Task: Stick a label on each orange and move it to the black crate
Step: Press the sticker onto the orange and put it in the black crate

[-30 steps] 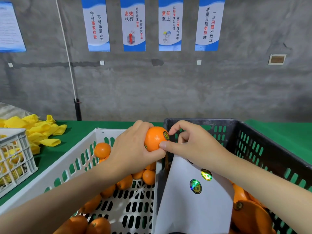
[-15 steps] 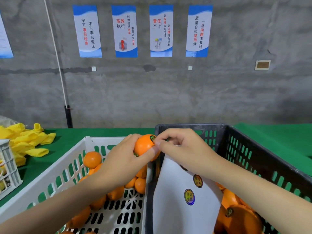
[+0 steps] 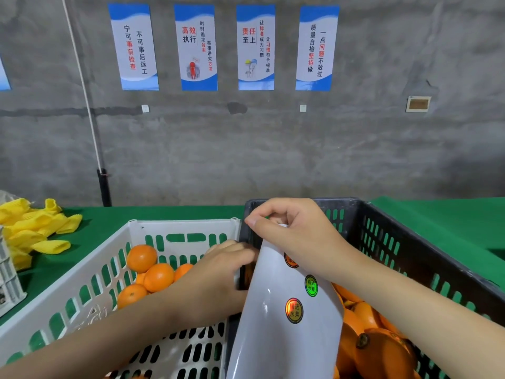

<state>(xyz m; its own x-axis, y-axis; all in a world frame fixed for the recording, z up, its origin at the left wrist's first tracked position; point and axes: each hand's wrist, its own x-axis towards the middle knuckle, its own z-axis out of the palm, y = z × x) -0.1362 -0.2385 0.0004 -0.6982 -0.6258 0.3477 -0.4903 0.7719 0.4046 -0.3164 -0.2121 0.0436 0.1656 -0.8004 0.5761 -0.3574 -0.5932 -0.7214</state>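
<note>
My left hand [image 3: 216, 280] reaches over the right wall of the white crate [image 3: 183, 222] toward the black crate [image 3: 410, 242]. Its fingertips go behind the white label sheet [image 3: 278, 343], and no orange shows in it. My right hand [image 3: 297, 242] pinches the top of that sheet above the black crate's near-left corner. Three round labels [image 3: 294, 310] remain on the sheet. Loose oranges [image 3: 157, 277] lie in the white crate. More oranges [image 3: 382, 351] fill the bottom of the black crate.
Both crates stand side by side on a green table [image 3: 451, 228]. Yellow foam nets [image 3: 35, 228] are piled at the far left, beside a small white basket [image 3: 8, 283]. A grey wall with posters rises behind the table.
My left hand dropped from chest height and moved right toward the black crate; the orange it held is now out of sight. My right hand left the orange and lifted the sheet's top.
</note>
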